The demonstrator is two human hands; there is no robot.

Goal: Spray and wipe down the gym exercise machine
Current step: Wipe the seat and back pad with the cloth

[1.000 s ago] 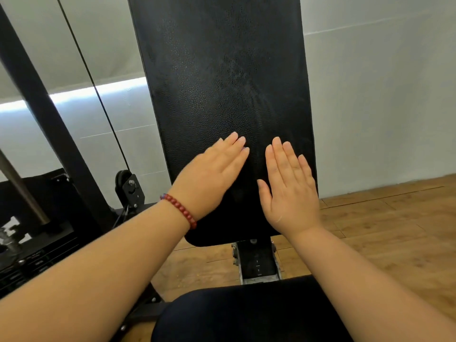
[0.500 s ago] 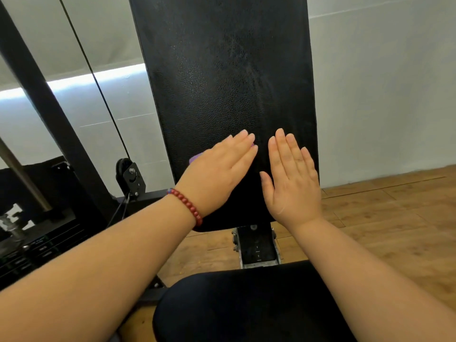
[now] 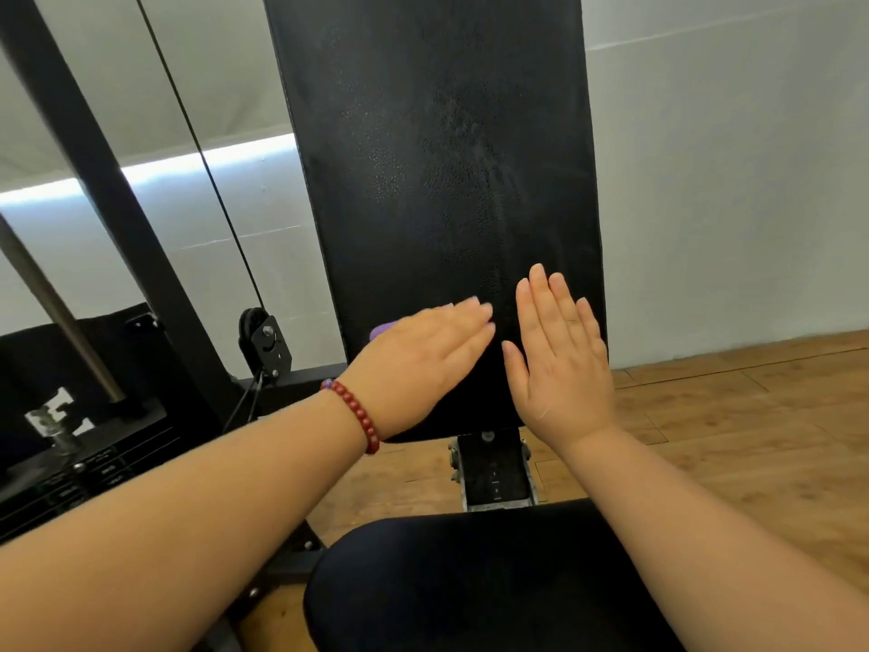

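L hand (image 3: 423,364): grip spread flat, palm on lower back pad (image 3: 446,181), purple cloth (image 3: 382,330) peeking under it | R hand (image 3: 559,360): grip spread flat, fingers together, on pad just beside L | seat pad (image 3: 470,581) below.

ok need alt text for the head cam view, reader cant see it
Two bare hands, left hand and right hand, lie flat and open side by side on the lower part of a black upright back pad. A red bead bracelet circles the left wrist; the black seat is below, over a wooden floor.
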